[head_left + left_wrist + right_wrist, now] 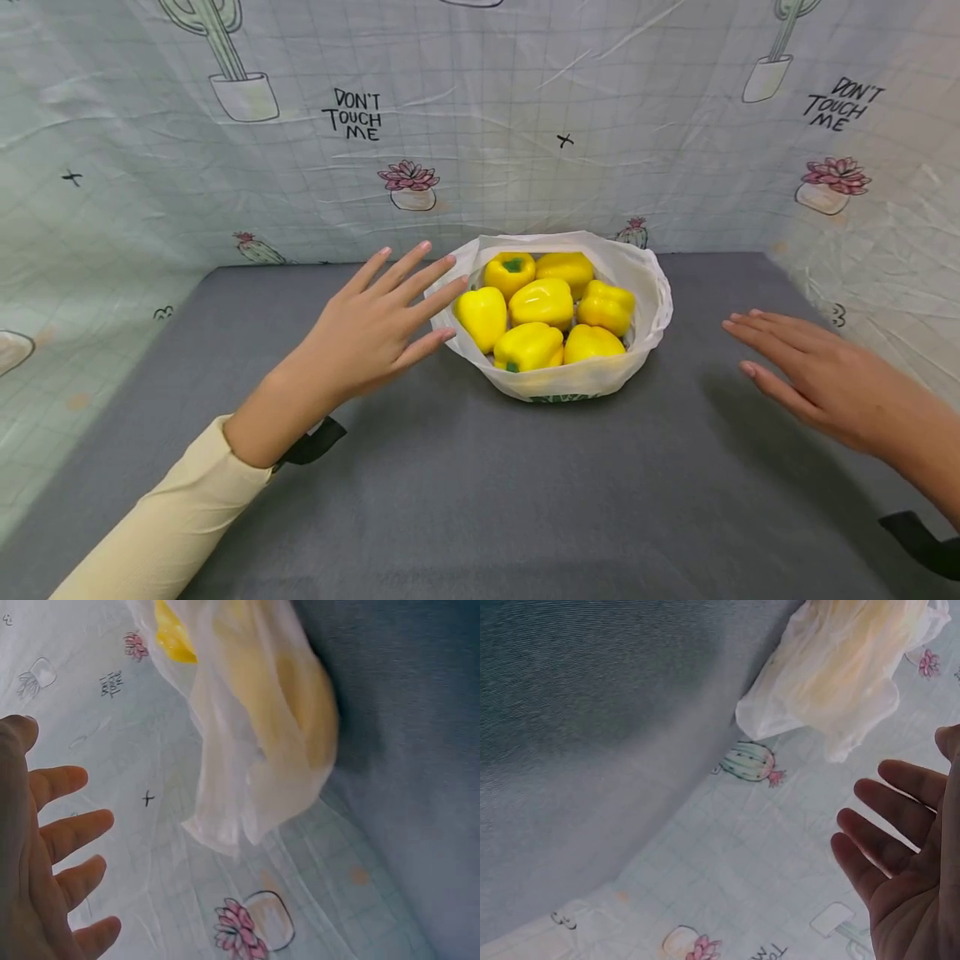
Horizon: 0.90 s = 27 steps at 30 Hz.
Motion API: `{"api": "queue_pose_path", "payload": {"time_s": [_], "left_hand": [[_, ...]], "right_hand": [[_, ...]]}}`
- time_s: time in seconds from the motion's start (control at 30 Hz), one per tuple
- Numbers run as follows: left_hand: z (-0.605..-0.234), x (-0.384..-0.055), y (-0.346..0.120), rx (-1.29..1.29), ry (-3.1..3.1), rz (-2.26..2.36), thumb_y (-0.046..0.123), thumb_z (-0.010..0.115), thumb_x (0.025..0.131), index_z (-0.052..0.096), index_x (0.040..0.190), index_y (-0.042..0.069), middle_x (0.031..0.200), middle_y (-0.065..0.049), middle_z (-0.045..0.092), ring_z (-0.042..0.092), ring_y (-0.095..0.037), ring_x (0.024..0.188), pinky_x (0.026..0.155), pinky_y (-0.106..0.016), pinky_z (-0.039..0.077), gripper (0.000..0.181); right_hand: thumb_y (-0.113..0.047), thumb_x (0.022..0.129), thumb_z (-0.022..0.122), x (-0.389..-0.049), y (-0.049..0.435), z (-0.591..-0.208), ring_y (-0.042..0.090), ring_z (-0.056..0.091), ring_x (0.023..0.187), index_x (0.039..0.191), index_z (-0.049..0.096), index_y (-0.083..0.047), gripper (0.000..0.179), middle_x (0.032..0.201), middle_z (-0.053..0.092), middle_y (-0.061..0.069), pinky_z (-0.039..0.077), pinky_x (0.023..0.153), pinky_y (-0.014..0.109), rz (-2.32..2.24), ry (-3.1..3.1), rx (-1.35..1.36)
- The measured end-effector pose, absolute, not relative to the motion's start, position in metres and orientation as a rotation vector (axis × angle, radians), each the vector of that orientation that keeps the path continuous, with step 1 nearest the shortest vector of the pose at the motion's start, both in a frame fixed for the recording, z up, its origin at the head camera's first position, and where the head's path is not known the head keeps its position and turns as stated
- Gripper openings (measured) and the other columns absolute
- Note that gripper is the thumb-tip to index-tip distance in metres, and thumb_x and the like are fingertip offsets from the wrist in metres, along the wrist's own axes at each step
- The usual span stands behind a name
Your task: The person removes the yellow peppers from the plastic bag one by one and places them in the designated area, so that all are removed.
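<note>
Head view: left hand point(366, 329) and right hand point(832, 382), both empty, either side of a white plastic bag point(558, 383) of yellow bell peppers point(541, 303).
The bag stands on the grey table point(480, 500), peppers showing in its wide mouth; the left hand, fingers spread, is near it, the right hand, fingers extended, well apart. Left wrist view: loose fingers hold nothing, apart from the bag, whose side shows yellow through. Right wrist view: relaxed fingers lie against the patterned cloth point(705, 877) in sight, clear of the bag.

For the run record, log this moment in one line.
left hand: open, empty, near white bag; right hand: open, empty, farther off; bag: open, on grey table; contents: yellow bell peppers
</note>
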State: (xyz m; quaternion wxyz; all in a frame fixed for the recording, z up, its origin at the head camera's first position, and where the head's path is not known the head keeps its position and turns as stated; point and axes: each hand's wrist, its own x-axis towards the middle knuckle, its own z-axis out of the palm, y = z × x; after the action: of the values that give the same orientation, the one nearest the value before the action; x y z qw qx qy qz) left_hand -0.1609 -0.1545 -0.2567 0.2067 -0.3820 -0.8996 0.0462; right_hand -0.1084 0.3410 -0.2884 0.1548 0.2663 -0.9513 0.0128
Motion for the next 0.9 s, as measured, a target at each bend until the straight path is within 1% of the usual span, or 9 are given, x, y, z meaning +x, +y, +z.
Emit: {"api": "queue_pose_path", "payload": {"time_s": [0.03, 0.1, 0.17, 0.2, 0.37, 0.5, 0.57, 0.73, 0.9], "left_hand": [[-0.255, -0.163, -0.152, -1.07, -2.5, 0.129, 0.051, 0.043, 0.105, 0.035, 0.16, 0.025, 0.166, -0.003, 0.029, 0.015, -0.025, 0.156, 0.125, -0.053, 0.011, 0.061], [-0.253, -0.168, -0.146, -1.083, -2.483, 0.126, 0.051, 0.042, 0.105, 0.035, 0.16, 0.025, 0.166, -0.003, 0.03, 0.017, -0.025, 0.156, 0.125, -0.054, 0.012, 0.061], [-0.251, -0.172, -0.14, -1.098, -2.472, 0.122, 0.051, 0.042, 0.105, 0.035, 0.16, 0.025, 0.165, -0.003, 0.031, 0.018, -0.026, 0.155, 0.124, -0.055, 0.013, 0.061], [-0.251, -0.174, -0.138, -1.104, -2.465, 0.12, 0.051, 0.042, 0.105, 0.035, 0.16, 0.025, 0.165, -0.003, 0.032, 0.019, -0.026, 0.155, 0.124, -0.055, 0.014, 0.061], [-0.246, -0.181, -0.127, -1.122, -2.477, 0.116, 0.051, 0.04, 0.106, 0.034, 0.16, 0.024, 0.162, -0.005, 0.038, 0.023, -0.027, 0.154, 0.123, -0.056, 0.019, 0.06], [-0.241, -0.185, -0.118, -1.139, -2.523, 0.105, 0.052, 0.036, 0.108, 0.034, 0.16, 0.025, 0.162, -0.003, 0.038, 0.022, -0.026, 0.154, 0.123, -0.055, 0.019, 0.059], [-0.239, -0.187, -0.113, -1.148, -2.539, 0.106, 0.052, 0.035, 0.108, 0.034, 0.16, 0.025, 0.162, -0.002, 0.037, 0.022, -0.026, 0.154, 0.123, -0.054, 0.019, 0.058], [-0.234, -0.194, -0.099, -1.166, -2.548, 0.094, 0.049, 0.038, 0.109, 0.036, 0.159, 0.025, 0.16, -0.001, 0.04, 0.024, -0.027, 0.153, 0.123, -0.053, 0.02, 0.055], [-0.229, -0.199, -0.084, -1.189, -2.516, 0.104, 0.042, 0.045, 0.108, 0.036, 0.159, 0.025, 0.158, -0.003, 0.044, 0.029, -0.027, 0.151, 0.12, -0.054, 0.025, 0.054]], "right_hand": [[-0.029, 0.098, 0.067, -0.11, 0.339, -0.287, 0.038, 0.048, 0.135, 0.148, 0.052, -0.01, 0.056, 0.145, 0.055, 0.018, 0.033, 0.117, 0.052, 0.052, -2.716, 0.76], [-0.025, 0.096, 0.071, -0.113, 0.334, -0.284, 0.04, 0.054, 0.125, 0.144, 0.056, -0.008, 0.053, 0.139, 0.059, 0.019, 0.042, 0.106, 0.058, 0.084, -2.693, 0.757], [-0.024, 0.097, 0.069, -0.116, 0.331, -0.283, 0.04, 0.056, 0.121, 0.142, 0.057, -0.006, 0.05, 0.134, 0.062, 0.02, 0.046, 0.096, 0.063, 0.089, -2.659, 0.765], [-0.024, 0.097, 0.069, -0.118, 0.329, -0.283, 0.04, 0.056, 0.121, 0.141, 0.058, -0.006, 0.048, 0.133, 0.063, 0.019, 0.046, 0.095, 0.063, 0.091, -2.646, 0.766], [-0.023, 0.096, 0.069, -0.124, 0.323, -0.281, 0.039, 0.056, 0.123, 0.139, 0.06, -0.008, 0.047, 0.134, 0.063, 0.017, 0.047, 0.096, 0.063, 0.084, -2.614, 0.77], [-0.02, 0.093, 0.072, -0.129, 0.318, -0.279, 0.038, 0.058, 0.119, 0.137, 0.061, -0.005, 0.048, 0.133, 0.063, 0.018, 0.05, 0.09, 0.064, 0.08, -2.595, 0.792], [-0.019, 0.093, 0.072, -0.13, 0.317, -0.278, 0.037, 0.059, 0.117, 0.136, 0.062, -0.004, 0.047, 0.132, 0.063, 0.018, 0.051, 0.088, 0.063, 0.089, -2.579, 0.807], [-0.017, 0.093, 0.072, -0.134, 0.312, -0.276, 0.034, 0.06, 0.116, 0.136, 0.063, -0.006, 0.046, 0.133, 0.063, 0.015, 0.05, 0.087, 0.059, 0.164, -2.573, 0.827], [-0.018, 0.095, 0.07, -0.14, 0.304, -0.272, 0.034, 0.057, 0.121, 0.139, 0.061, -0.01, 0.045, 0.138, 0.061, 0.013, 0.048, 0.092, 0.06, 0.276, -2.666, 0.768]]}}
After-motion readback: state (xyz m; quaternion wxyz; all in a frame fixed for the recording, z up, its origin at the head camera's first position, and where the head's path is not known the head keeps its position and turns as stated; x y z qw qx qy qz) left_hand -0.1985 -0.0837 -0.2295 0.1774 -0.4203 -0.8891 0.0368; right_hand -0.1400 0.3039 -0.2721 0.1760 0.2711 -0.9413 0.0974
